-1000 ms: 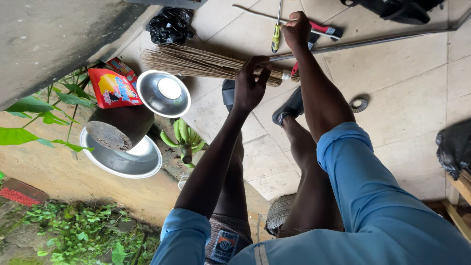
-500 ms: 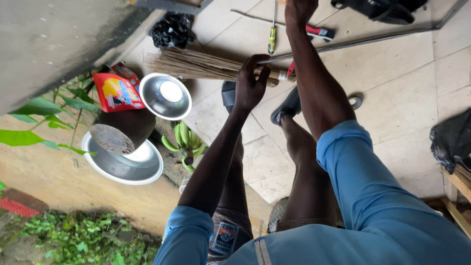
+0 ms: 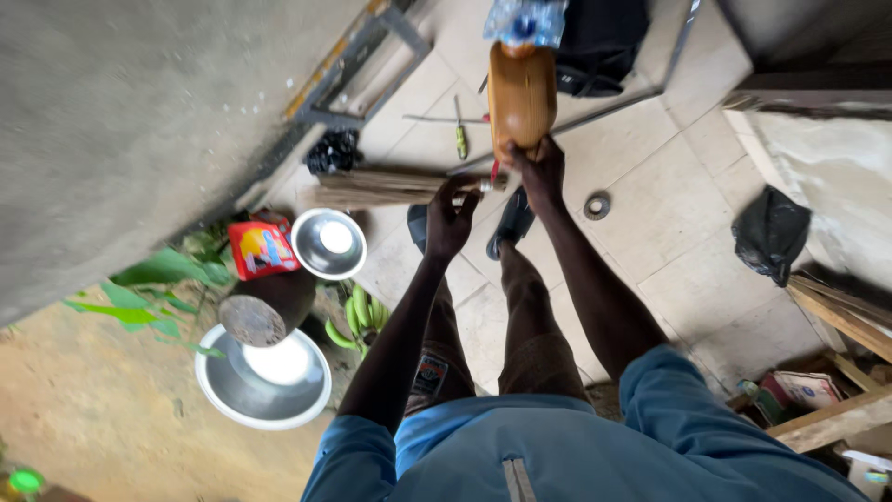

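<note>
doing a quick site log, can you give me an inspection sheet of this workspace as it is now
surface: pale tiled floor, bare earth at the left edge.
job's things: brown plastic bottle lifted up; bundle broom lying across the tiles.
clutter: two metal bowls, dark log stump, green bananas, red packet, black bags, screwdriver, long metal rod, metal ring.
grips: left hand closed on the broom's bound end; right hand grips the bottle's lower end.
cables: nothing seen.
surroundings: concrete wall, leafy plant, timber pieces at right.
</note>
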